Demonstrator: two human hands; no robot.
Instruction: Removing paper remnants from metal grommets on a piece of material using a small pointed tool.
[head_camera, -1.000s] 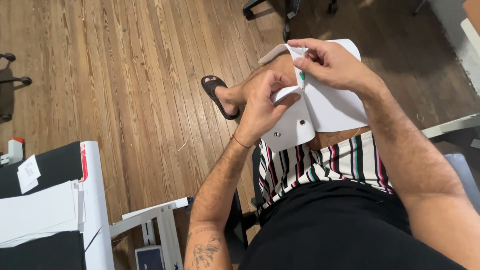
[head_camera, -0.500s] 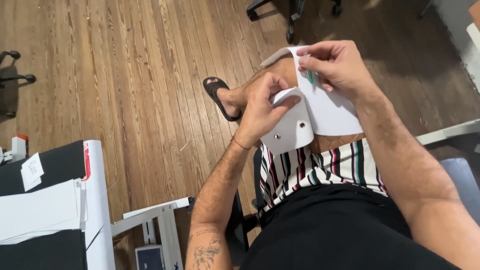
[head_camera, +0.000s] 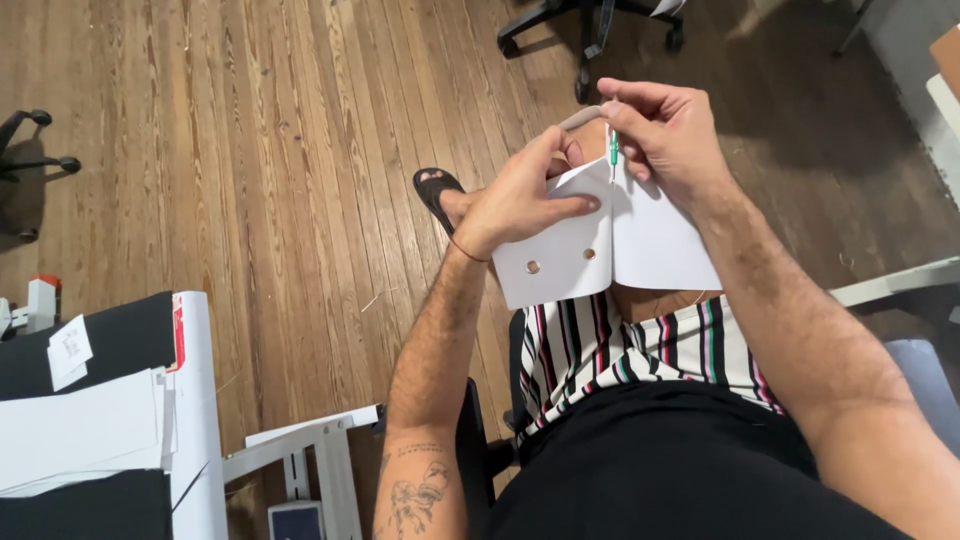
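With the folded white sheet (head_camera: 640, 240) held over the lap, the left hand (head_camera: 520, 200) pinches its punched flap while the right hand (head_camera: 675, 135), at 2 o'clock, grips a green-tipped tool (head_camera: 613, 148) at the fold: two holes (head_camera: 560, 261) made, work unfinished.

From my feed, the left hand (head_camera: 520, 195) covers the upper left corner of the folded white sheet (head_camera: 600, 245), and the thin green tool (head_camera: 613, 148) disappears into the right hand (head_camera: 670, 135), so I cannot see its top. The office chair (head_camera: 590, 30) is cut by the top edge. The desk (head_camera: 195, 400) runs off the frame's left and bottom edges.
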